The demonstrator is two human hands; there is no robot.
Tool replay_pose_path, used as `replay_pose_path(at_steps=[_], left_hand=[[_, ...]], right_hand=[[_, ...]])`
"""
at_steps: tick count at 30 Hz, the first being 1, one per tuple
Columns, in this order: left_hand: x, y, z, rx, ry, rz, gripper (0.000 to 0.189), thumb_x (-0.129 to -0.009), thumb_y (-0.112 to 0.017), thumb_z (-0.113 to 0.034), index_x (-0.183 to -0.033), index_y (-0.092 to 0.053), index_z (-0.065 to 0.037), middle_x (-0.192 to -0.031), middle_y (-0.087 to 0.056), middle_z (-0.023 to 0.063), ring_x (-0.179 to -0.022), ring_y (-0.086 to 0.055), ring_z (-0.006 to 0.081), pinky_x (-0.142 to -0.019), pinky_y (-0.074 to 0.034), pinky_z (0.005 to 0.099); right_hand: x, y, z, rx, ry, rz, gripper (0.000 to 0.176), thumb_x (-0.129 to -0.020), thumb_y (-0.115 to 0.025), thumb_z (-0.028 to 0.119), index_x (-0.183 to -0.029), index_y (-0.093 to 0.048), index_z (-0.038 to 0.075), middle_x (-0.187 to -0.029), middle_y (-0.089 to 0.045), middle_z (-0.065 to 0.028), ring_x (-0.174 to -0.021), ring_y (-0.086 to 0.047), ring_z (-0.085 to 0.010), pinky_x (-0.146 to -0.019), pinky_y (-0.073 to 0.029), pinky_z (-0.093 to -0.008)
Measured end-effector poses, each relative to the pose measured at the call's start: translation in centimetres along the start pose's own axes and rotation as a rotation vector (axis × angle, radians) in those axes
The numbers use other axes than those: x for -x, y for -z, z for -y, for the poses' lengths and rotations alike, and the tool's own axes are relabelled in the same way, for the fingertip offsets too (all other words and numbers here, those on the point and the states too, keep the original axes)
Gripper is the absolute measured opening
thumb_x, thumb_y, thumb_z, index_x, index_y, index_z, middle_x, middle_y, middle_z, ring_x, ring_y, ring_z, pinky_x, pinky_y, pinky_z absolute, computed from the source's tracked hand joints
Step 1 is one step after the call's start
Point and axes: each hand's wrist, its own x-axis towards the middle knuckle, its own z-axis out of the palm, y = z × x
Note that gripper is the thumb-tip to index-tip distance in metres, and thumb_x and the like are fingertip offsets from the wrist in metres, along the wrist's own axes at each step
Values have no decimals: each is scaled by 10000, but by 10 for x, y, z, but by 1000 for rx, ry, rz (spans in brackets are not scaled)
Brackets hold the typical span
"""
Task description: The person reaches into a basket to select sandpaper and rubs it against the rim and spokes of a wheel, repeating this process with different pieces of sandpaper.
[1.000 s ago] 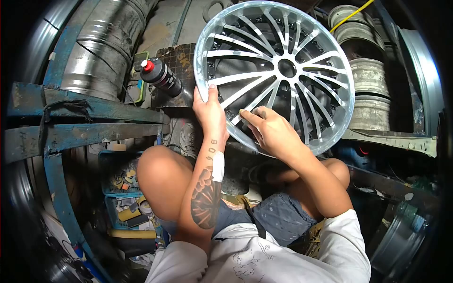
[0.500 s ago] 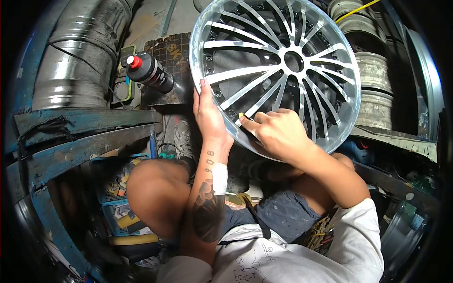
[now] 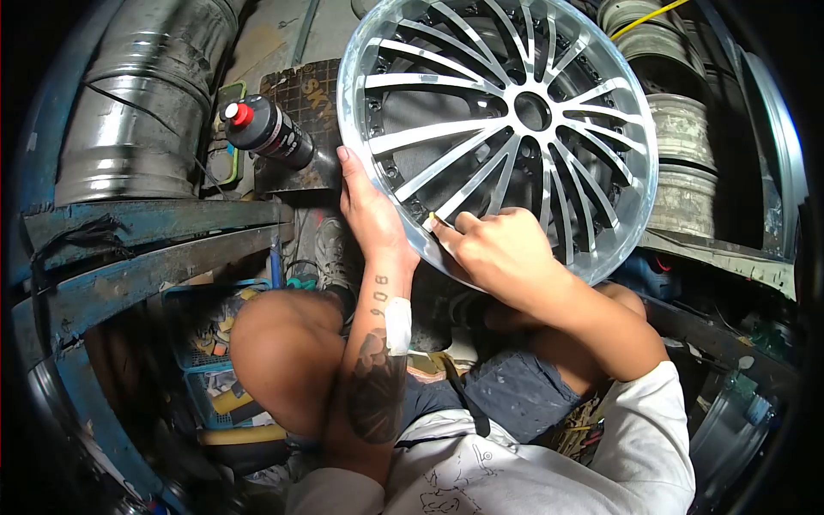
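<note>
A large silver multi-spoke wheel rim (image 3: 534,110) stands tilted before me, its lower edge near my knees. My left hand (image 3: 371,213) grips the rim's lower left edge, thumb on the outer lip and the other fingers hidden behind it. Pinched between the fingers of my right hand (image 3: 502,251) is a small yellowish piece (image 3: 431,221), pressed to the inside of the lip near a spoke end at the lower left. The fingers mostly cover this piece.
A dark bottle with a red and white cap (image 3: 273,133) stands on a grimy block (image 3: 296,178) at left. Metal drums (image 3: 137,120) lie beyond a blue frame (image 3: 163,221). Rims are stacked (image 3: 682,163) at right. Blue baskets (image 3: 215,396) sit low at left.
My right hand has moved slightly left and down along the lip with the small piece. My left hand and thumb have shifted slightly left, and the rim has moved a little.
</note>
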Motion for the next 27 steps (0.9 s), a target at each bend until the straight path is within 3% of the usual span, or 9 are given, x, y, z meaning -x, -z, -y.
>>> replay_pose_path(at_steps=[11,15,16,20,23,27], left_hand=[[-3,3,2,-56,-17,-53,612,-1134,-398,-533,-1424,-547,-16,-1306,-677,141,-1123,-708,265,-973,-597,428],[-2,-1,2,-53,-27,-43,615,-1131,-416,-529,-1421,-546,-3,-1304,-674,150,-1128,-707,265,-974,-600,428],[-2,0,2,-52,-39,-40,617,-1130,-418,-529,-1423,-545,-1,-1304,-673,151,-1130,-706,266,-975,-600,430],[-2,2,2,-47,-28,-35,625,-1129,-427,-525,-1433,-539,9,-1305,-671,157,-1135,-704,270,-978,-597,430],[-5,2,3,-54,-42,-39,624,-1129,-431,-523,-1433,-541,11,-1299,-674,154,-1122,-706,266,-970,-599,418],[-2,0,2,-48,-26,-44,616,-1131,-434,-515,-1437,-542,9,-1303,-673,146,-1123,-702,254,-970,-594,407]], right_hand=[[1,2,-1,-14,-33,40,331,-884,-659,190,-1189,-732,88,-825,-714,-63,-663,-747,-261,-595,-572,-386],[8,11,0,23,-42,83,305,-887,-665,199,-1160,-744,88,-813,-708,-53,-668,-746,-228,-597,-565,-379],[12,11,1,82,-55,132,426,-893,-704,294,-1295,-737,159,-832,-685,-26,-673,-727,-208,-612,-555,-362],[9,0,0,7,-22,-61,436,-878,-729,290,-1291,-744,151,-799,-659,-27,-602,-694,-209,-593,-529,-357],[7,3,3,51,-4,32,409,-880,-648,182,-1271,-733,97,-778,-655,-42,-631,-716,-197,-576,-551,-351],[5,-4,-3,-35,14,-34,398,-881,-650,188,-1261,-745,120,-771,-674,-49,-604,-713,-233,-553,-551,-376]])
